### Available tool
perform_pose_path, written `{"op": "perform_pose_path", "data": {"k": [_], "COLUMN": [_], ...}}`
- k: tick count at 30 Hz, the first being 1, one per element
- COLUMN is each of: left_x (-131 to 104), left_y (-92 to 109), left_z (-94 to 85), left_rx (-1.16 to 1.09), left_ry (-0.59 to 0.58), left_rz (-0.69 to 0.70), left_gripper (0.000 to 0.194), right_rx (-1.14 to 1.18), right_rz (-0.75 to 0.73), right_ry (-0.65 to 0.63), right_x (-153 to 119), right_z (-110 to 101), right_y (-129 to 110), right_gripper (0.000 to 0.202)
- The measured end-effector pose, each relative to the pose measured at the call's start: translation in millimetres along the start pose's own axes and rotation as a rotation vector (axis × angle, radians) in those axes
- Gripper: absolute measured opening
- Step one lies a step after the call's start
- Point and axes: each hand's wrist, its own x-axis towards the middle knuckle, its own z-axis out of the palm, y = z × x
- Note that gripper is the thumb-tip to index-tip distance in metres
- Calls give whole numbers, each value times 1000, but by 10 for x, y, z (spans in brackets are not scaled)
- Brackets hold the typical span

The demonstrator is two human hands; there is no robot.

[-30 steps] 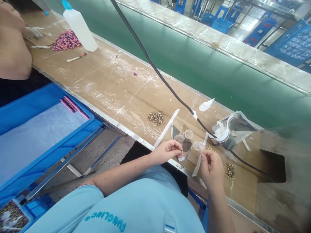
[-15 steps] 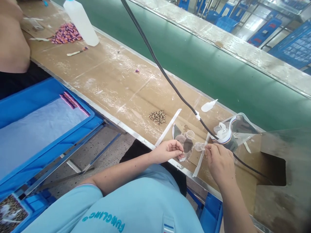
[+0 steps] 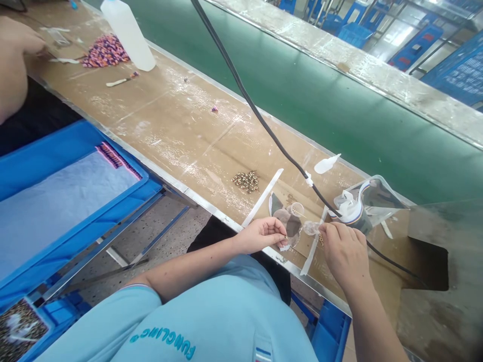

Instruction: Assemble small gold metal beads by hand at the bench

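My left hand (image 3: 262, 234) rests at the bench's near edge, thumb and forefinger pinched on a small pale piece beside some clear plastic film (image 3: 287, 225). My right hand (image 3: 345, 251) is curled, fingertips down, right next to a small clear cup (image 3: 310, 228) and a few gold eyelets that it partly hides. I cannot see whether its fingers hold one. A second clear cup (image 3: 296, 208) stands just behind. A white strip (image 3: 312, 247) lies between my hands.
On the brown bench are a pile of gold eyelets (image 3: 246, 181), a long white strip (image 3: 263, 197), a dropper bottle (image 3: 326, 163), a black cable (image 3: 264, 125) and a taped tool (image 3: 354, 213). The green belt (image 3: 339, 110) runs behind. Far left are a blue crate (image 3: 22, 166), a co-worker's hand (image 3: 15, 48) and a white bottle (image 3: 128, 32).
My right hand moved up from the bench's near edge to the clear cup and the eyelets by it. My left hand stayed put. The co-worker's hand shifted.
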Motion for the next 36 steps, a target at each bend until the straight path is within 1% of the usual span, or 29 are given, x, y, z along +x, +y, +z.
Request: {"op": "perform_pose_path", "data": {"k": [4, 14, 19, 23, 31, 36], "left_x": [-3, -1, -6, -7, -14, -18], "left_y": [-13, -9, -12, -20, -23, -4], "left_z": [-9, -7, -20, -26, -28, -25], "left_rx": [2, 16, 25, 18, 22, 3], "left_ry": [4, 3, 0, 5, 1, -3], "left_rz": [-2, -4, -17, -24, -14, -23], "left_gripper": [40, 40, 39, 40, 36, 37], "right_rx": [6, 55, -16, -77, -49, -48], "right_rz": [25, 22, -9, -44, -12, -16], "right_ry": [-33, -21, -13, 1, -21, 3], "right_x": [1, 25, 20, 0, 2, 3], "right_z": [3, -23, -16, -5, 10, 4], "right_y": [-3, -11, -6, -1, -3, -7], "right_gripper": [26, 25, 28, 27, 28, 29]}}
